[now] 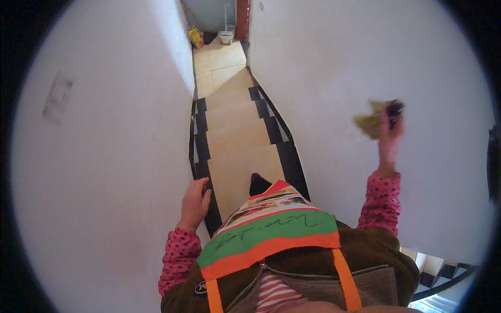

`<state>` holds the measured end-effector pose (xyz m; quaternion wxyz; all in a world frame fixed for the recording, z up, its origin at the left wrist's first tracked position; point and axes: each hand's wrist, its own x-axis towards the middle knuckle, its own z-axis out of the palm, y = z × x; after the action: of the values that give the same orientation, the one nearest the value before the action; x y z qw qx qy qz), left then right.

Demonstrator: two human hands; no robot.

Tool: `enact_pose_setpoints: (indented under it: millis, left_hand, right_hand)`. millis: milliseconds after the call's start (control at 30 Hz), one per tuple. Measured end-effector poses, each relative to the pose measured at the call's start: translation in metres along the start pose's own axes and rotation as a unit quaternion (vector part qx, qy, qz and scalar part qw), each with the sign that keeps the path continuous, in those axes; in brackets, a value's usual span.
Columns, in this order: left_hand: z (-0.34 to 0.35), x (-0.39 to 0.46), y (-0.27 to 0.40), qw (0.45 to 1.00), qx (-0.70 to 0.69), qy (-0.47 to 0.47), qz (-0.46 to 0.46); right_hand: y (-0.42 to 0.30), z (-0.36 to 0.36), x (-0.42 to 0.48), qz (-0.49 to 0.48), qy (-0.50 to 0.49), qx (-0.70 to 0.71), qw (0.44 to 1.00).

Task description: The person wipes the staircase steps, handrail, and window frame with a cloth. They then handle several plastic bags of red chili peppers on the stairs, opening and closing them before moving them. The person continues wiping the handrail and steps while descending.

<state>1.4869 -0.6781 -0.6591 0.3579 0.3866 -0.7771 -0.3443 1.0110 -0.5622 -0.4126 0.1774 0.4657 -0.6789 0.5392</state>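
My right hand (391, 131) is raised beside the right-hand wall, gripping a yellowish cloth (370, 121) and a dark, shiny object (394, 107). Blur hides what that dark object is, and whether the cloth touches the wall cannot be told. Low on the other side, my left hand (194, 205) hangs near the left wall with nothing in it, thumb apart from loosely bent fingers. Tan stairs (244, 156) with black side tiles descend in front of me. A dark shoe tip (258, 184) shows past my apron (270, 231).
White walls (109, 156) close in the narrow stairway on both sides. At the bottom, a long-handled dustpan (226, 36) and a yellow bag (196, 37) stand on a tiled landing (223, 58). More checkered steps (438, 274) and a dark curved rail (446, 287) lie behind me at right.
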Motion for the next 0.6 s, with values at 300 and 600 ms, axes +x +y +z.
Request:
enact_pose_setpoints:
  millis: [300, 600]
  left_hand:
    - [0.024, -0.051, -0.070, 0.982, -0.027, -0.107, -0.156]
    - [0.016, -0.018, -0.084, 0.975, -0.039, -0.129, -0.177]
  right_hand:
    - [-0.114, -0.026, 0.154, -0.240, 0.251, -0.333, 0.877]
    - [-0.049, 0.048, 0.162, -0.066, 0.065, -0.309, 0.947]
